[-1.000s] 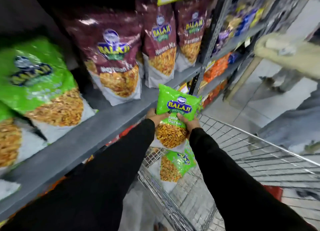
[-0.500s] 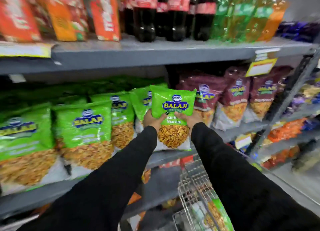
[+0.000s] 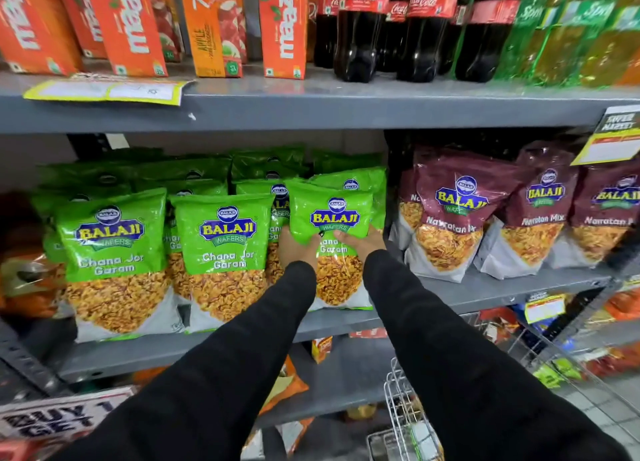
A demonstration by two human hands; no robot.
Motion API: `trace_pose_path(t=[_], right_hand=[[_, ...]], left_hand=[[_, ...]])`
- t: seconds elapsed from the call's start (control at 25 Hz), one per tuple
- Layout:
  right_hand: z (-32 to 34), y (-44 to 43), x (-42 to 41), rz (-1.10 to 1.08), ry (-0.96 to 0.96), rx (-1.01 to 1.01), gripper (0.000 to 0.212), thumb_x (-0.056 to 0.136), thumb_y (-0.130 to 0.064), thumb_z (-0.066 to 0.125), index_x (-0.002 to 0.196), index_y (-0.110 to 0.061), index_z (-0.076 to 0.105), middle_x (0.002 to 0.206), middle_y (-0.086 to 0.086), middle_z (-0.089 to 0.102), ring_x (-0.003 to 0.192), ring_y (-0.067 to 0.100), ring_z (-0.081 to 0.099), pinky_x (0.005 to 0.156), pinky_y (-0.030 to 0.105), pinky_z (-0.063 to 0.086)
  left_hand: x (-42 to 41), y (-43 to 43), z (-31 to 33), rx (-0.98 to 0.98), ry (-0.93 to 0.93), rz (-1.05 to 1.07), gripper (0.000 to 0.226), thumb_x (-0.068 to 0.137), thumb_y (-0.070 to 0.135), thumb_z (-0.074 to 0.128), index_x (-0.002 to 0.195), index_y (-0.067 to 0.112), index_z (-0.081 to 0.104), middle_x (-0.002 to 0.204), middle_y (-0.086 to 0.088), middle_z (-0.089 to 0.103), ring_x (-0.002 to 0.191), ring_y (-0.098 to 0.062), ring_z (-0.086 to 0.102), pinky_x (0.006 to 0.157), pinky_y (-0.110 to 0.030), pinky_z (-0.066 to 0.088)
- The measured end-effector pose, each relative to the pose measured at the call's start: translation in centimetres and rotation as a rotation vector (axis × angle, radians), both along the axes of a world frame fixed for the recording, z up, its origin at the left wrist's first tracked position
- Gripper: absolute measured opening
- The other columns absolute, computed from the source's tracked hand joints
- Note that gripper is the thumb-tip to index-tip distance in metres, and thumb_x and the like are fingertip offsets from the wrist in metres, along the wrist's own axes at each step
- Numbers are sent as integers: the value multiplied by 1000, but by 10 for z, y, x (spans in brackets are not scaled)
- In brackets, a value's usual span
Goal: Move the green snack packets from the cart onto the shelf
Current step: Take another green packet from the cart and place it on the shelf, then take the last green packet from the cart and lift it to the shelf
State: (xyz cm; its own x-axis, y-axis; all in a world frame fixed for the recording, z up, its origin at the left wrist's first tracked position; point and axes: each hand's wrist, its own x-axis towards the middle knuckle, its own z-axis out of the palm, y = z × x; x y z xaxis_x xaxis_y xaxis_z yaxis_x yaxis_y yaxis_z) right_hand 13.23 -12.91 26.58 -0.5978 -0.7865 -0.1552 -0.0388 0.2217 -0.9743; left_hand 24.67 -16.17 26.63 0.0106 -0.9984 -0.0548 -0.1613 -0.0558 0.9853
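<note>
Step in hand: placing. The person is setting a green snack packet [image 3: 330, 225] upright at the right end of the green row on the middle shelf [image 3: 485, 287], its base apparently sitting on the shelf surface in front of another green packet and just left of the maroon Navratan Mix packets [image 3: 450, 214]. The left hand [image 3: 298, 249] is gripping the packet's left side, fingers curled around the edge, thumb lying across the front. The right hand [image 3: 360, 240] is mirroring this on the right side, partly closed, fingers wrapping behind. Both hands are closed on the packet, not clenched. Judgement: next move calls for letting go with the packet balanced against the one behind, then reaching down to the cart [image 3: 405, 422] at lower right; its contents are mostly out of view.
</note>
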Motion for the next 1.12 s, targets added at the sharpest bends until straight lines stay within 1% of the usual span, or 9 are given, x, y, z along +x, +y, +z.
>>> trace_pose_path(t=[0.12,0.52,0.6,0.68,0.8,0.88,1.0,1.04,1.12], right_hand=[[-2,0,6,-20,42,-21,95,72,-28,77,145,-6,20,155,14,23,142,26,24,115,38,25],[1,7,27,-4,36,-70,89,74,-23,75,145,-8,22,153,13,27,141,25,26,112,36,28],[5,15,23,-51,-30,-120,81,75,-23,74,141,-9,30,131,13,48,126,23,42,102,32,37],[9,29,7,-150,-99,-171,66,78,-21,71,134,-7,39,99,5,52,101,17,49,87,24,40],[-7,75,-49,-370,-200,-217,41,82,-18,67,118,-7,50,101,8,51,94,19,50,74,24,42],[-34,121,-96,-520,-205,-176,38,83,-16,66,116,-1,53,99,13,54,88,23,53,72,29,43],[-96,191,-145,-703,-248,-79,10,82,-9,65,88,-5,57,91,16,54,68,20,55,61,24,44],[-117,213,-154,-750,-283,-9,14,82,-8,66,76,-10,53,87,15,55,60,16,55,56,21,44],[-170,251,-172,-824,-369,186,14,79,-12,69,80,-9,55,91,15,56,65,11,58,60,26,48]], left_hand=[[-2,5,-2,-30,-34,26,72,85,15,64,143,3,24,151,-16,32,139,-29,31,113,-38,28],[15,20,5,-202,-49,35,67,86,4,59,141,4,22,148,-18,34,136,-30,36,114,-42,31],[9,32,7,-405,-153,59,75,81,4,63,143,3,21,152,-16,24,140,-29,28,115,-46,24],[-6,47,8,-602,-273,36,76,77,10,64,141,3,25,155,-15,19,143,-26,20,115,-45,16],[-53,78,-1,-692,-254,-165,65,73,7,63,132,1,38,150,-16,29,141,-27,25,114,-40,20],[-93,108,-18,-648,-214,-385,53,77,3,61,127,-2,43,142,-19,38,134,-30,35,111,-37,28],[-147,147,-67,-512,-310,-683,41,82,3,58,121,-2,47,129,-19,47,120,-31,44,102,-34,35],[-164,159,-91,-455,-358,-784,38,83,3,57,119,-3,48,125,-21,49,117,-33,47,100,-35,36],[-201,189,-141,-284,-519,-985,38,85,7,58,120,-5,47,125,-23,48,117,-34,48,101,-40,39]])
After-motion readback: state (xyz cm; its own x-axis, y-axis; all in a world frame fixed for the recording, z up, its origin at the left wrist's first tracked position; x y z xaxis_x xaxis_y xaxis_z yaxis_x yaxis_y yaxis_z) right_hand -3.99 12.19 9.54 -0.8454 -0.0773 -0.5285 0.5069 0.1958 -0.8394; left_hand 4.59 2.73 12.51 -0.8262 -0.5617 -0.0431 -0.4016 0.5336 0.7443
